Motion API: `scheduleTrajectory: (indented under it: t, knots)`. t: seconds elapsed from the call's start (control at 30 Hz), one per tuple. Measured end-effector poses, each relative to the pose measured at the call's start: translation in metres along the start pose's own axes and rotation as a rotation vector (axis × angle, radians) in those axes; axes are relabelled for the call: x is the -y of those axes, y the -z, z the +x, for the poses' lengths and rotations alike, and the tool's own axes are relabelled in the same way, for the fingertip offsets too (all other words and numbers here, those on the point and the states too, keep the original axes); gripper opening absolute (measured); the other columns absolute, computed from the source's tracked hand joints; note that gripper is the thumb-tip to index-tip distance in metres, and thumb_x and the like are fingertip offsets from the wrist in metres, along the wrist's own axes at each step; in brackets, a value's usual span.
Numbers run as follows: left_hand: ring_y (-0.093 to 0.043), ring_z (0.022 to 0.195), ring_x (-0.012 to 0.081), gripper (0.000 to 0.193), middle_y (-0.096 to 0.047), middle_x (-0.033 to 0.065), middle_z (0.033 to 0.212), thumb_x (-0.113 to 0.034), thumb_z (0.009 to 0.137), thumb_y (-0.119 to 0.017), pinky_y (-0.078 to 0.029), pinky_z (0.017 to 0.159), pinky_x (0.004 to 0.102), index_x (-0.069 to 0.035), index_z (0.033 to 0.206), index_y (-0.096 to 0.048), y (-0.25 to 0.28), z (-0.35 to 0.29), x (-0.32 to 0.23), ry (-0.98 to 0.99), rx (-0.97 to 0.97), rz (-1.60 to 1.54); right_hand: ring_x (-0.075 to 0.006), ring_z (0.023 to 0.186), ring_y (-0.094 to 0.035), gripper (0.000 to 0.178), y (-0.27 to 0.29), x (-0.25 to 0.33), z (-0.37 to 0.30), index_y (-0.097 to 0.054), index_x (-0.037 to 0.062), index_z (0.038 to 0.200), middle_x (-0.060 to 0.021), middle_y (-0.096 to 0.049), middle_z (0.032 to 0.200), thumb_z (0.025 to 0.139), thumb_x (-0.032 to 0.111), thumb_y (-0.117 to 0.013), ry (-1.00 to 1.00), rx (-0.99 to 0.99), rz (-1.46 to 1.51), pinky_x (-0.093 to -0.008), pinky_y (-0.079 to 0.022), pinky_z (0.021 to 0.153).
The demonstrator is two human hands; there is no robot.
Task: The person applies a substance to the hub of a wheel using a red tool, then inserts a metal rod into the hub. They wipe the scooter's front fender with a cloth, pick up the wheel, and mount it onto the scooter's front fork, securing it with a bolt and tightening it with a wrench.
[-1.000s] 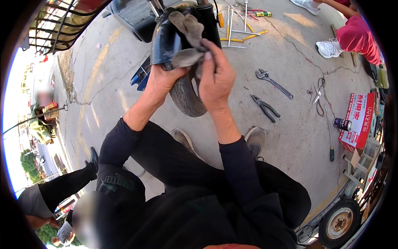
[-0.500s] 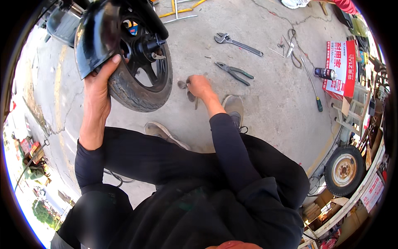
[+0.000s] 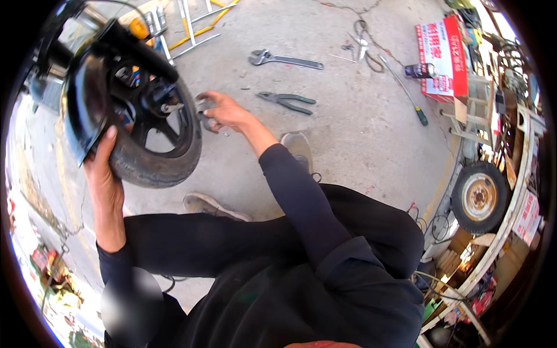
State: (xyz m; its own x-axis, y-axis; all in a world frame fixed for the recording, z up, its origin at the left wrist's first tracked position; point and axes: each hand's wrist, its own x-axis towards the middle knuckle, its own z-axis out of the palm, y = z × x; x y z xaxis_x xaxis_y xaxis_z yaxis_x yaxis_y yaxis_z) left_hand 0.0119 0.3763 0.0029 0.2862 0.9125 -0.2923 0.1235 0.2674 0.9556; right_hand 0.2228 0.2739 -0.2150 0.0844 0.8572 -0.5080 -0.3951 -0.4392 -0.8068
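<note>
A black front wheel (image 3: 188,142) with a dark tyre hangs under a glossy black fender (image 3: 87,95) at the upper left. My left hand (image 3: 107,174) is wrapped round the tyre's near side, its thumb up against the fender's lower edge. Just right of the wheel, my right hand (image 3: 226,110) holds a small grey metal part (image 3: 204,105) in bent fingers. The exact kind of part cannot be made out. An axle end with a nut (image 3: 170,108) sticks out of the hub, to the left of that hand.
Pliers (image 3: 287,101), an adjustable wrench (image 3: 287,60), scissors (image 3: 365,49) and a screwdriver (image 3: 409,95) lie on the concrete floor. A spray can (image 3: 420,71) rests against a red-and-white box (image 3: 444,58). Farther right stands a spare wheel (image 3: 478,197). My shoes (image 3: 297,151) are close below.
My right hand has come up and left to the wheel's side with the grey metal part. My left hand keeps its hold on the tyre. The whole view has shifted.
</note>
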Motion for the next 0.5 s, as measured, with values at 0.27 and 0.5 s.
scheduleTrajectory:
  t: [0.27,0.5]
  knots:
    - [-0.067,0.104,0.0253,0.054,-0.067,0.0152,0.118,-0.017,0.088,-0.076,-0.053,0.096,0.0372,0.003,0.134,-0.056,-0.004,-0.002,0.001,0.023,0.029,-0.003,-0.0223,0.063,-0.071,0.023,0.101,0.138,0.011,-0.072,0.0015,0.108,-0.0133,-0.075,0.083,0.093,0.011,-0.058,0.282,0.267,-1.382,-0.0345,-0.058,0.06]
    - [-0.066,0.108,0.0261,0.059,-0.065,0.016,0.122,-0.023,0.09,-0.074,-0.054,0.095,0.0377,0.002,0.139,-0.052,0.002,0.006,0.01,-0.017,0.014,0.014,-0.0331,0.069,-0.071,0.035,0.214,0.156,-0.104,-0.061,-0.0045,0.098,-0.0177,-0.072,0.08,0.101,0.03,-0.055,-0.096,0.069,-1.385,-0.0429,-0.057,0.069]
